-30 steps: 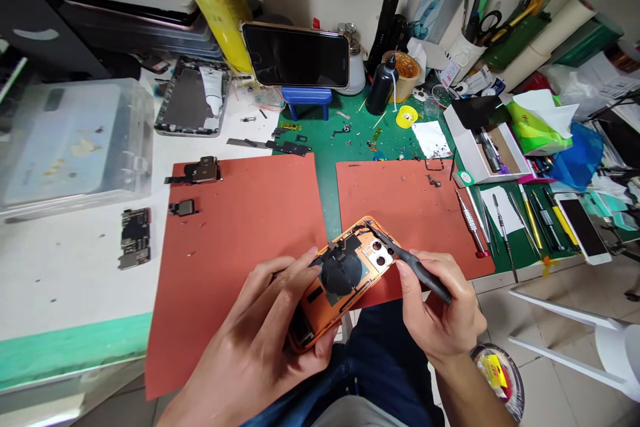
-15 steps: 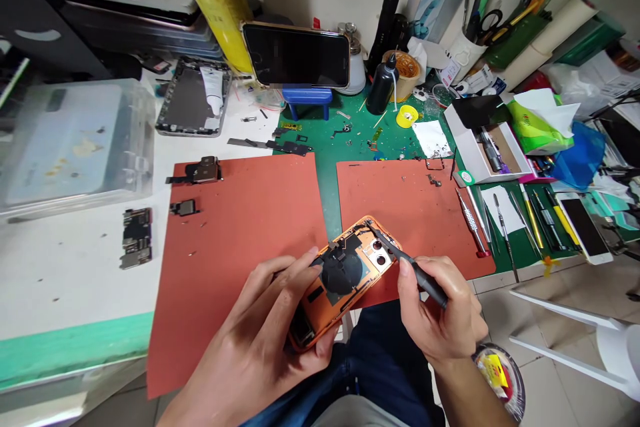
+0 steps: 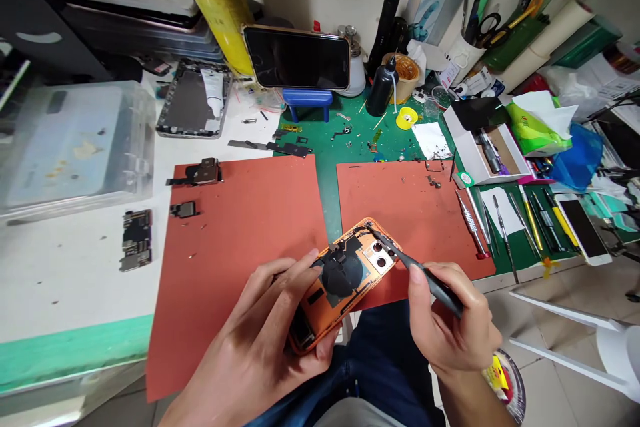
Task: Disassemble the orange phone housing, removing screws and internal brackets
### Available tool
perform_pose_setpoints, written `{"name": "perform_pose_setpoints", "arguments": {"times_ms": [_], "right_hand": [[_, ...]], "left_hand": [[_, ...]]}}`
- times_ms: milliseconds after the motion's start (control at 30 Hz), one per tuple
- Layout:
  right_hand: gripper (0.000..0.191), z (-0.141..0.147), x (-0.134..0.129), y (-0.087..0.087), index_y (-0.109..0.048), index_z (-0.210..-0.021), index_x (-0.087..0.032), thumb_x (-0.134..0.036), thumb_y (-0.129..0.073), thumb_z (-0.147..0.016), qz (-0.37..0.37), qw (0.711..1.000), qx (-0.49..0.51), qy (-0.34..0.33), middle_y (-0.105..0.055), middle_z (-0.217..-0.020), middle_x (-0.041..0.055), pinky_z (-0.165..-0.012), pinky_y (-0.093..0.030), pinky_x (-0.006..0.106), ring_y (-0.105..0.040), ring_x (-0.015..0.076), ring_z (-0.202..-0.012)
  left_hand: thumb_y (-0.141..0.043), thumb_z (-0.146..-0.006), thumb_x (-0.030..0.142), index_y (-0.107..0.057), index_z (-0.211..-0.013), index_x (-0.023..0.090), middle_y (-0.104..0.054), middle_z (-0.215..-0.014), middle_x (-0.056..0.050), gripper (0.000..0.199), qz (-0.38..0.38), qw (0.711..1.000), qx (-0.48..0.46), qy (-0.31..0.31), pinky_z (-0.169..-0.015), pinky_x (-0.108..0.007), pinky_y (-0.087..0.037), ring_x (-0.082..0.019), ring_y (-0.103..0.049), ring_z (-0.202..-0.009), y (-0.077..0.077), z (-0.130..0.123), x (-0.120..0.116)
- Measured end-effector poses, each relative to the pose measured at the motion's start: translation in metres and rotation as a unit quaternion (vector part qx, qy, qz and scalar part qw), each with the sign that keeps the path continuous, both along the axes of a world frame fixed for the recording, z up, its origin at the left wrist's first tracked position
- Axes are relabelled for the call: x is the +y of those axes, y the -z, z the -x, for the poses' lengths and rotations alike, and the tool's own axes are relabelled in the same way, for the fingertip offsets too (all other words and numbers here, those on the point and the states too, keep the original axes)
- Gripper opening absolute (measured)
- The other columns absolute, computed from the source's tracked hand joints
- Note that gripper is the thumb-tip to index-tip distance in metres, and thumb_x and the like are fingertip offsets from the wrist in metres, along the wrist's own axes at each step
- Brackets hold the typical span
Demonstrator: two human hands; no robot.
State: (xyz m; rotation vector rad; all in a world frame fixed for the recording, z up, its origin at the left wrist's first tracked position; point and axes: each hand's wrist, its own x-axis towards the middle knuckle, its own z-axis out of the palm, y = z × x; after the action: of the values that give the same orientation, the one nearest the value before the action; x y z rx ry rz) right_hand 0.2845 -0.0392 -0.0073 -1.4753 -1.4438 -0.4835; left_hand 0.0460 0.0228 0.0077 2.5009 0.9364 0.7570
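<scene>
Left hand (image 3: 273, 320): fingers wrapped round the orange phone housing (image 3: 345, 277), covering part of its lower end. Housing held on the near side of the blue stand (image 3: 307, 100), long axis slanting, camera end pointing away and right. Right hand (image 3: 455, 313): fingers gripping a dark tool (image 3: 440, 289); tip contact seems uncertain from where I stand.

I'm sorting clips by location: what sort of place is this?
Likely a phone repair workbench: the left hand holds an orange phone housing, a loose circuit board lies at left, and slim tools at right.
</scene>
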Motion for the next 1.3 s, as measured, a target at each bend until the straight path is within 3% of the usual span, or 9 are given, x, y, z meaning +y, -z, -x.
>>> {"name": "perform_pose_setpoints", "arguments": {"times_ms": [433,1033,1300], "right_hand": [[0.036,-0.0024,0.0008,0.0026,-0.071,-0.117,-0.019,-0.007,-0.086,-0.086,0.028,0.999,0.014,0.0,-0.077,-0.085,-0.0009,-0.057,-0.064,0.026,-0.072,0.014,-0.061],[0.041,-0.0019,0.0018,0.0047,-0.07,-0.118,-0.018,-0.004,-0.087,-0.084,0.025,0.999,0.018,-0.012,-0.076,-0.087,0.0002,-0.058,-0.065,0.028,-0.072,0.015,-0.063],[0.051,-0.0029,0.0035,-0.0029,-0.065,-0.128,-0.014,0.007,-0.079,-0.083,0.048,0.989,0.072,-0.123,-0.075,-0.101,0.0084,-0.07,-0.068,0.04,-0.076,0.0221,-0.085]], "left_hand": [[-0.066,-0.099,0.022,-0.052,-0.146,0.011,-0.069,-0.14,-0.016,0.051,-0.009,1.0,0.003,0.005,-0.098,-0.037,-0.057,-0.03,-0.059,-0.121,0.0004,-0.0007,0.0006],[-0.066,-0.098,0.019,-0.052,-0.146,0.005,-0.067,-0.139,-0.018,0.052,-0.01,1.0,0.006,0.015,-0.104,-0.037,-0.052,-0.03,-0.057,-0.123,0.0013,-0.0008,0.0012],[-0.066,-0.099,0.019,-0.053,-0.144,0.005,-0.066,-0.14,-0.019,0.049,-0.01,1.0,0.003,0.013,-0.104,-0.037,-0.052,-0.03,-0.057,-0.123,0.0006,0.0006,0.0006]]}}
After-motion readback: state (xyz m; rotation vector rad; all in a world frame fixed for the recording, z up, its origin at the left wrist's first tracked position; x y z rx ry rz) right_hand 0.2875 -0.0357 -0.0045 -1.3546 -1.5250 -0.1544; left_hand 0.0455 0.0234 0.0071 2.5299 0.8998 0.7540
